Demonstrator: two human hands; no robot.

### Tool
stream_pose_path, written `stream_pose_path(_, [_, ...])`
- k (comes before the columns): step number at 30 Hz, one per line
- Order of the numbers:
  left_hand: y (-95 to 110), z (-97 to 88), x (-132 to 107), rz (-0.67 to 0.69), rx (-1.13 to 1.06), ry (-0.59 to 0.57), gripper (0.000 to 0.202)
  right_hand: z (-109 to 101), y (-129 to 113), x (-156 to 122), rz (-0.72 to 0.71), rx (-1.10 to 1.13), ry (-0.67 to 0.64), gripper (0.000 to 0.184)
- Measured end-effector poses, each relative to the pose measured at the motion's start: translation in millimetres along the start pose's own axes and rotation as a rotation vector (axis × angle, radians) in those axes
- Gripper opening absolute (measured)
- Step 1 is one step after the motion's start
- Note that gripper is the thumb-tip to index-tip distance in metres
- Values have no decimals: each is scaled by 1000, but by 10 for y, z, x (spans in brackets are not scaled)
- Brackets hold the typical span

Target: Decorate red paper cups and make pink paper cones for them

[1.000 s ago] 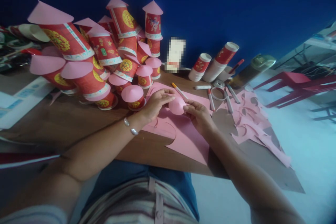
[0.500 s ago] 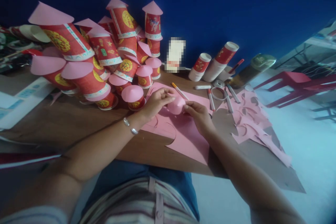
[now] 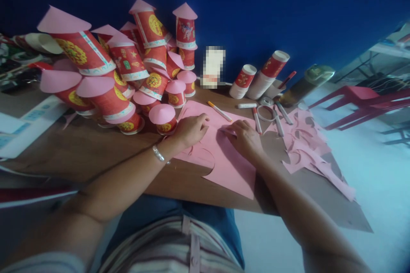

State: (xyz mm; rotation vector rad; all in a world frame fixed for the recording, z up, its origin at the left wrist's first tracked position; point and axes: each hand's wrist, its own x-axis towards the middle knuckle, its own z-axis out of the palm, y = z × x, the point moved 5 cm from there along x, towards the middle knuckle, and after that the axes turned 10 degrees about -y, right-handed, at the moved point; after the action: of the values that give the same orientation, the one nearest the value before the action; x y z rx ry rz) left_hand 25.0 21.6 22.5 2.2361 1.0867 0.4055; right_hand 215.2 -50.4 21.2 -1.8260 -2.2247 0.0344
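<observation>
My left hand (image 3: pixel 192 130), with a silver bangle on the wrist, is closed over the pink paper sheet (image 3: pixel 230 166) on the table. Its thumb and fingertips are drawn together; what they hold, if anything, blends into the pink. To its right, my right hand (image 3: pixel 244 137) has its fingers bent down onto the same sheet. A small pale edge shows at those fingertips, too blurred to name. The sheet has round cut-outs along its left and front edges. A yellow-capped marker (image 3: pixel 219 111) lies on it just beyond my hands.
Red paper-cup lanterns (image 3: pixel 128 57) with pink cone roofs are stacked at the left. Stacked cups (image 3: pixel 270 72), markers (image 3: pixel 247 106), a tape roll (image 3: pixel 265 113) and a bottle (image 3: pixel 309 83) stand or lie at the back right. Pink paper scraps (image 3: pixel 307 145) cover the right side. A red stool (image 3: pixel 361 98) is beyond.
Half a second ago both hands held a small pink paper cone between them. Now no raised cone shows there, and my hands have come down closer to the sheet, the right fingers curled over.
</observation>
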Motion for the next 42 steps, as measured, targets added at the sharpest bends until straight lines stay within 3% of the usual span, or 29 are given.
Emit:
stream_pose_path(6, [90,6,-36,-44,395,-56,24,-75,65,13,169,-235,-142,21])
stream_pose_path(9, [80,24,-25,-66,370,-73,27,-107,85,20,220,-255,-194,24])
stream_pose_path(13, [48,19,-3,-102,245,-78,28,-103,65,24,219,-232,-171,26])
stream_pose_path(17, [97,-16,-26,-92,344,-43,27,-112,89,17,252,-168,-141,28])
stream_pose_path(23, [219,-14,-81,52,501,34,24,-276,352,234,218,-267,-99,31])
stream_pose_path(29, [235,12,-106,201,375,153,15,-298,684,680,190,-374,-155,33])
stream_pose_path(33, [166,-20,-108,282,262,272,14,-278,672,760,202,-345,-133,29])
stream_pose_path(35, [123,-42,-98,323,162,326,19,-290,575,691,206,-239,-56,28])
stream_pose_path(38, [102,-59,-77,406,-38,353,37,-260,330,498,90,355,64,30])
stream_pose_path(40, [120,-66,-70,449,-166,350,47,-162,124,369,-16,725,-1,35])
stream_pose_path(42, [152,-74,-71,474,-255,338,45,-43,-36,267,-28,1009,-112,41])
